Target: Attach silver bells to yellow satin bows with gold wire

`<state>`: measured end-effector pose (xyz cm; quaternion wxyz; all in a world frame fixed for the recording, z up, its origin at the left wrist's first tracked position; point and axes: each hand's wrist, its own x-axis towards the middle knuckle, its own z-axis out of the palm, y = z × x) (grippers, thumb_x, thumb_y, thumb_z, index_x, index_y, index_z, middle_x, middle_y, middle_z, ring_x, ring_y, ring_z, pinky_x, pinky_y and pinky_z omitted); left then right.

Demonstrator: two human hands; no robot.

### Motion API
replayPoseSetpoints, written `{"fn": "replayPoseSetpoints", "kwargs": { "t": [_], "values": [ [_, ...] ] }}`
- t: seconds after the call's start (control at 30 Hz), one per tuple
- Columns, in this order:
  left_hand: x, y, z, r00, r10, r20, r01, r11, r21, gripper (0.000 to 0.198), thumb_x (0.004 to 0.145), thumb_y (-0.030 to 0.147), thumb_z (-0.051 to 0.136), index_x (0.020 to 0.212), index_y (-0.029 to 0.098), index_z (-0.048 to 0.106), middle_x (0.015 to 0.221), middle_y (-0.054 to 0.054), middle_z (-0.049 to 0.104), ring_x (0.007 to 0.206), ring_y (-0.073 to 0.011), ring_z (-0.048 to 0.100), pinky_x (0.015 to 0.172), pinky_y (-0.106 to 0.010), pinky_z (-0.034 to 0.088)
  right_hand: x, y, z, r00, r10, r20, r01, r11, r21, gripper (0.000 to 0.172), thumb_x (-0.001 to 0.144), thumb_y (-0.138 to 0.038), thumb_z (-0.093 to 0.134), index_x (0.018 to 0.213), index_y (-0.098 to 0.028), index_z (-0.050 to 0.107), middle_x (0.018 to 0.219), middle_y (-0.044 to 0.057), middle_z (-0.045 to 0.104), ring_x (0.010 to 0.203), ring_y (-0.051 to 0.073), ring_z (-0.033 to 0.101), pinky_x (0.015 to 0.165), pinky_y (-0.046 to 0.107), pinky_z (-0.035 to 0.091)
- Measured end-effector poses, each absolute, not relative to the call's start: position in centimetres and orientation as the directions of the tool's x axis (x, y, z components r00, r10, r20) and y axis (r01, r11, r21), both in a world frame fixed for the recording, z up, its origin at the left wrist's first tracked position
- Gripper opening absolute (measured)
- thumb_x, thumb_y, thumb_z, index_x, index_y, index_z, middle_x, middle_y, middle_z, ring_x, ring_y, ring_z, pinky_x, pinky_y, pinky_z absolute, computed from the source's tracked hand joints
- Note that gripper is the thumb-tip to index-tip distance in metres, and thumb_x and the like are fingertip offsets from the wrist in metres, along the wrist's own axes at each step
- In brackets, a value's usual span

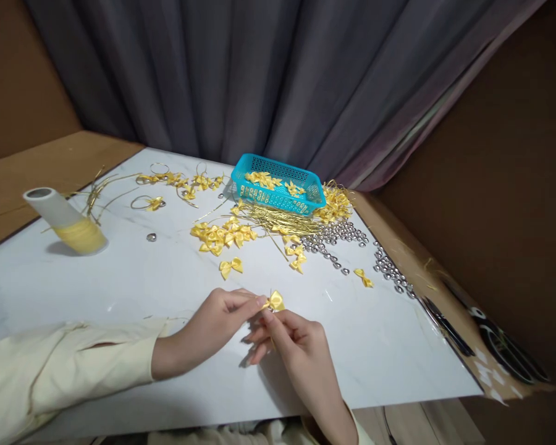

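Observation:
My left hand (213, 327) and my right hand (291, 343) meet over the white table (120, 284), near its front edge. Between their fingertips they pinch a small yellow ribbon bow (275, 301) with a thin gold wire running through it. Both hands are closed on the bow and wire. A loose yellow bow (230, 266) lies just beyond them. Further back sits a pile of yellow bows (222, 235) beside a bundle of gold wires (269, 217).
A turquoise basket (278, 183) with bows stands at the back. Silver beads (336, 238) spread to its right, more near the right edge. A spool of yellow ribbon (69, 222) lies at the left. Finished wire pieces (176, 182) lie behind. Scissors (447, 327) rest at the right.

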<state>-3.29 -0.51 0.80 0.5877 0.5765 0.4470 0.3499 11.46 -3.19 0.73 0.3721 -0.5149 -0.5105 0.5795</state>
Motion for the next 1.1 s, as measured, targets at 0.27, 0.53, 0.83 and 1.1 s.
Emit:
{"fn": "replayPoseSetpoints", "kwargs": {
  "t": [0.27, 0.53, 0.83, 1.1],
  "values": [
    [-3.4, -0.4, 0.6, 0.323, 0.935, -0.148, 0.12, 0.115, 0.986, 0.038, 0.086, 0.042, 0.049, 0.058, 0.016, 0.052, 0.057, 0.003, 0.049, 0.061, -0.0129, 0.047, 0.06, -0.023, 0.038, 12.1, -3.5, 2.0, -0.161, 0.968, -0.191, 0.125, -0.172, -0.977, 0.033, 0.084, -0.048, 0.057, 0.081, -0.016, 0.065, 0.074, 0.006, 0.073, 0.057, 0.019, 0.068, 0.068, 0.029, 0.053],
    [-3.3, -0.2, 0.1, 0.276, 0.953, -0.126, 0.128, 0.093, 0.987, 0.034, 0.087, 0.042, 0.048, 0.079, 0.015, 0.067, 0.077, -0.003, 0.068, 0.076, -0.018, 0.059, 0.065, -0.025, 0.043, 14.5, -4.1, 4.2, -0.023, 0.989, -0.149, 0.181, -0.142, -0.973, 0.024, 0.081, -0.041, 0.063, 0.083, -0.018, 0.068, 0.059, 0.002, 0.068, 0.056, 0.017, 0.065, 0.064, 0.026, 0.051],
    [-3.4, -0.1, 0.0, 0.281, 0.95, -0.137, 0.161, 0.095, 0.982, 0.032, 0.088, 0.041, 0.046, 0.077, 0.016, 0.063, 0.07, -0.002, 0.067, 0.069, -0.0162, 0.06, 0.056, -0.023, 0.041, 12.8, -6.3, 4.2, -0.486, 0.788, -0.379, -0.162, -0.507, -0.847, 0.028, 0.071, -0.042, 0.072, 0.067, -0.015, 0.065, 0.064, 0.006, 0.071, 0.052, 0.015, 0.065, 0.055, 0.025, 0.052],
    [-3.6, 0.1, -0.4, 0.3, 0.953, 0.049, 0.31, -0.146, 0.94, 0.026, 0.086, 0.033, 0.05, 0.084, 0.019, 0.071, 0.101, -0.007, 0.07, 0.103, -0.0234, 0.055, 0.093, -0.036, 0.04, 16.0, -3.4, 3.7, -0.072, 0.982, -0.176, 0.322, -0.144, -0.936, 0.025, 0.081, -0.043, 0.062, 0.076, -0.019, 0.068, 0.074, 0.004, 0.073, 0.077, 0.021, 0.067, 0.078, 0.028, 0.05]
  ]
}}
